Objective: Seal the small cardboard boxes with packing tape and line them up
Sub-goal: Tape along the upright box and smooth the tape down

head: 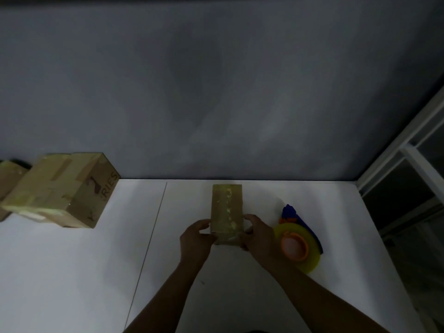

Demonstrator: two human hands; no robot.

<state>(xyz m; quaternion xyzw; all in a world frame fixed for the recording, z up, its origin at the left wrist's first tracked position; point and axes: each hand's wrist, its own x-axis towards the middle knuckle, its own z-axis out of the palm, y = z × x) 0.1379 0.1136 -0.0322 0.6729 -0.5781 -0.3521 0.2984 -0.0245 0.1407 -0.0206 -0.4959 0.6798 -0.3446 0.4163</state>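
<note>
hands: my left hand (195, 239) and right hand (258, 234) grip the small box (227, 212) at its near end, one each side | place: mid-desk (72, 272), long axis pointing to the far edge | row: taped box (62, 188) at far-left corner, nearer my left hand | feel: dull cardboard, glossy crinkled tape on top

Tan box (227, 212), white table (72, 260), orange/yellow/blue tape dispenser (298, 243).
</note>
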